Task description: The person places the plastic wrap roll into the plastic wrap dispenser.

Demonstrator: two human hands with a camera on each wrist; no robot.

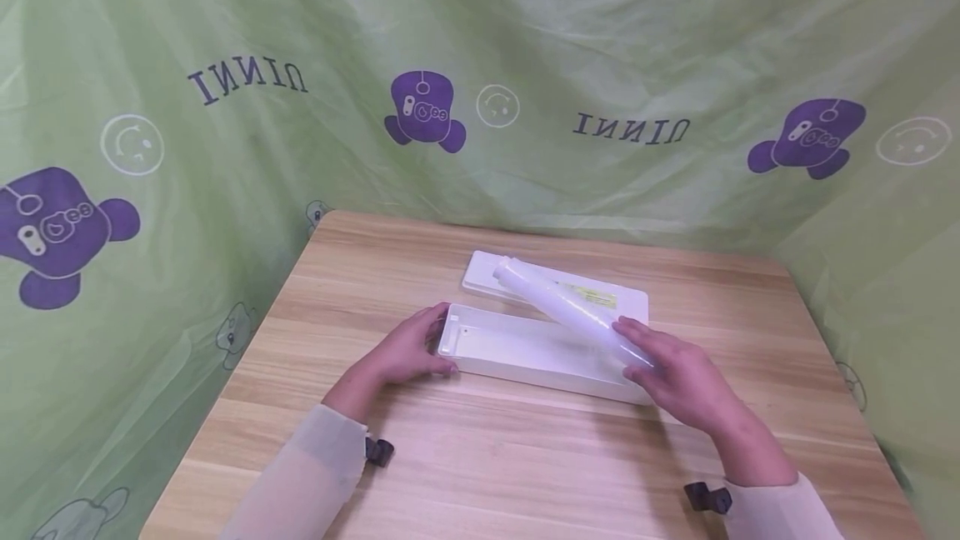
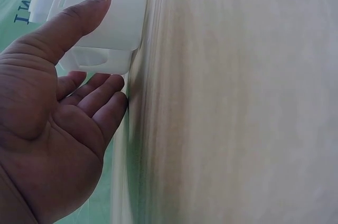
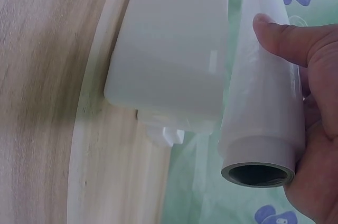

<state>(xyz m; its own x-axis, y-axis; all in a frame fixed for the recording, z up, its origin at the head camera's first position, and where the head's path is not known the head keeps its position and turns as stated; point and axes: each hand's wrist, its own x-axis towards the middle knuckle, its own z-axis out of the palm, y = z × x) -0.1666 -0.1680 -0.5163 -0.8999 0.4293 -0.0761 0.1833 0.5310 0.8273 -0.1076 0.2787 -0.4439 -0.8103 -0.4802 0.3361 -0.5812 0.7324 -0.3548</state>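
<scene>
A roll of cling film (image 1: 566, 307) is held at its near right end by my right hand (image 1: 686, 377), tilted above the white box. In the right wrist view, the roll (image 3: 263, 97) shows its hollow core, with the thumb along its side. The long, open white box (image 1: 517, 348) lies on the table. My left hand (image 1: 412, 348) holds the box's left end, with the thumb at the front wall and fingers round the end. In the left wrist view, that thumb lies over the wall of the box (image 2: 119, 23).
Behind the box lies a white lid (image 1: 633, 304) with a yellow-green label (image 1: 592, 297), partly covered by the roll. All of it is on a wood-grain table (image 1: 480, 457). A green printed curtain (image 1: 315, 148) hangs close round the table's back and sides.
</scene>
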